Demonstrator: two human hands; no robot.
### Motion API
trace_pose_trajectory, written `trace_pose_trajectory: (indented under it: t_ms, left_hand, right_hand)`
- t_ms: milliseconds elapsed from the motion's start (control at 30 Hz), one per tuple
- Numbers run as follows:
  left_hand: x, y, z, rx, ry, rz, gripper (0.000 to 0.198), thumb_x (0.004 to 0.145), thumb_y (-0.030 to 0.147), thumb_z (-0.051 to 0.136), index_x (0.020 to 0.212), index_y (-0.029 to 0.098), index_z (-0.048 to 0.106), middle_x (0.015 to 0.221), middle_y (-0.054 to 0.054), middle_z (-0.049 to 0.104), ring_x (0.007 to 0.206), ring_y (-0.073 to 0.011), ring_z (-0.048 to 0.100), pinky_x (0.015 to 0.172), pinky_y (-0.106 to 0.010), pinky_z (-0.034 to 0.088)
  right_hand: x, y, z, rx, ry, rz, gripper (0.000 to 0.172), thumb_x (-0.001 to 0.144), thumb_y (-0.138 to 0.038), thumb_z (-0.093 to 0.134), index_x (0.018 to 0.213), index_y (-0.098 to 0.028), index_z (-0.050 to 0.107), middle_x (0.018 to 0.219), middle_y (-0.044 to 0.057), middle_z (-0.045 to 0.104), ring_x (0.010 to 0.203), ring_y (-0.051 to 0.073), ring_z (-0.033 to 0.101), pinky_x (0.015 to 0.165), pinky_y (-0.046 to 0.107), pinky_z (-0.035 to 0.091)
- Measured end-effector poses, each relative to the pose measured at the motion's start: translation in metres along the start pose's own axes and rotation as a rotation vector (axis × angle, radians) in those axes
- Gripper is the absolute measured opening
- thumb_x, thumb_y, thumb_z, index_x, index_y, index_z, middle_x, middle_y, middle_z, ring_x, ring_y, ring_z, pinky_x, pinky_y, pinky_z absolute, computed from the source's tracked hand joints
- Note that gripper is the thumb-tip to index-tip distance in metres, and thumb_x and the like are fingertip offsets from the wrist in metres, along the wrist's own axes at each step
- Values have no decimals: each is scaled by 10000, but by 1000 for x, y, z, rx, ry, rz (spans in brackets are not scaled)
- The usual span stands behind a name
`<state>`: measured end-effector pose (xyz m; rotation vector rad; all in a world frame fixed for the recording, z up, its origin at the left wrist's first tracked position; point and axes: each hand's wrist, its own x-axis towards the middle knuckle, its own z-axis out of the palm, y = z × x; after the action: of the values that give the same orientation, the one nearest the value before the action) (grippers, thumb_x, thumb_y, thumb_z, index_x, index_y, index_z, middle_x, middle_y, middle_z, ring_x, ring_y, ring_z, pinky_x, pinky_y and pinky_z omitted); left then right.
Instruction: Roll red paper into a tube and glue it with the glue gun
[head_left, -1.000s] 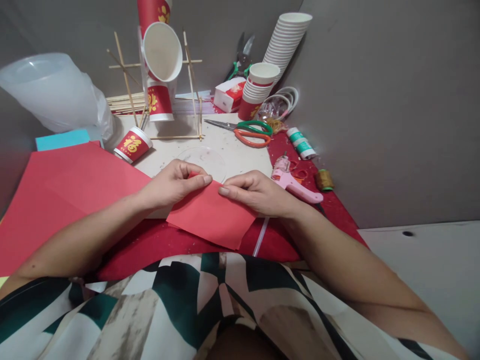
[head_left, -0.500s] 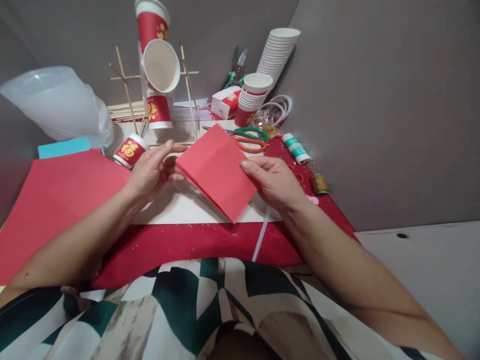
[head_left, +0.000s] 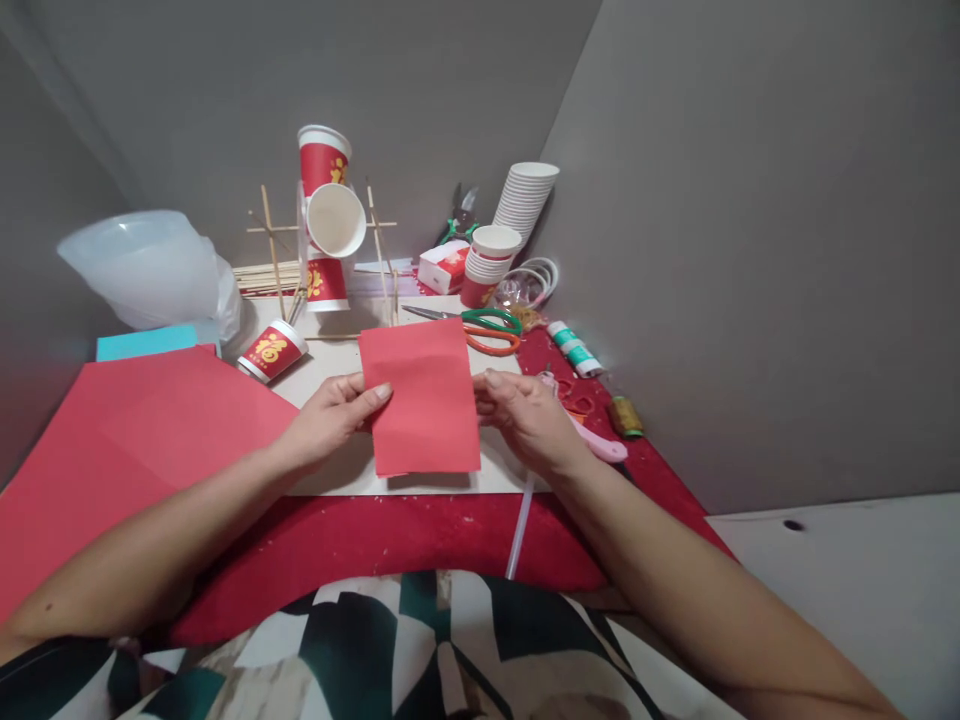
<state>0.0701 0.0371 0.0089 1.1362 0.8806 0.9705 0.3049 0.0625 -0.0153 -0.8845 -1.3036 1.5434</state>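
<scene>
A folded piece of red paper (head_left: pixel 424 400) is held up before me, its long sides nearly upright. My left hand (head_left: pixel 341 415) grips its left edge, thumb on the front and the other fingers partly hidden behind. At the right edge, my right hand (head_left: pixel 525 415) has its fingers curled against the paper, the tips partly out of sight and the thumb just outside the edge. Beneath is a white board (head_left: pixel 330 482). Just beyond the paper lie scissors (head_left: pixel 491 330) with green and orange handles.
Paper cups (head_left: pixel 324 285) stand stacked with thin sticks around them; another red cup (head_left: pixel 274 350) lies tilted. A large red sheet (head_left: pixel 150 430) covers the left side. Nested cups (head_left: pixel 491 265), pliers (head_left: pixel 463 215), thread spools (head_left: pixel 625 417) and a pink-handled tool (head_left: pixel 604 445) are at right.
The red paper has turned from a diamond slant to nearly upright. My left thumb has come onto its front, while my right thumb has slid off to the edge. The view has tilted up.
</scene>
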Motion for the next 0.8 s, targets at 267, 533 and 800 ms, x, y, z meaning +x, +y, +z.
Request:
trace_pose_trajectory:
  t_ms: [267, 533, 800]
  left_hand:
    - [-7, -4, 6, -96, -200, -207, 288, 833, 404, 776, 977, 156, 756, 843, -53, 778, 733, -150, 713, 781, -291, 565]
    - [-9, 0, 14, -112, -119, -149, 306, 811, 396, 798, 984, 146, 766, 830, -54, 786, 707, -155, 725, 735, -265, 570]
    - [-5, -15, 12, 34, -22, 90, 330, 898, 444, 691, 1064, 166, 756, 921, -56, 791, 767, -184, 734, 745, -298, 584]
  right_hand:
    - [-4, -3, 3, -130, 90, -117, 555, 722, -640, 770, 498, -179, 559, 506, -37, 479, 490, 81, 406, 518, 232, 397]
    - [-11, -7, 13, -360, 289, -313, 620, 756, -652, 725, 445, -182, 465, 459, -42, 381, 466, 72, 323, 450, 231, 289]
    - [-12, -1, 7, -302, 127, -189, 660, 764, -773, 631, 474, -186, 546, 422, 1, 527, 393, 97, 465, 403, 227, 350]
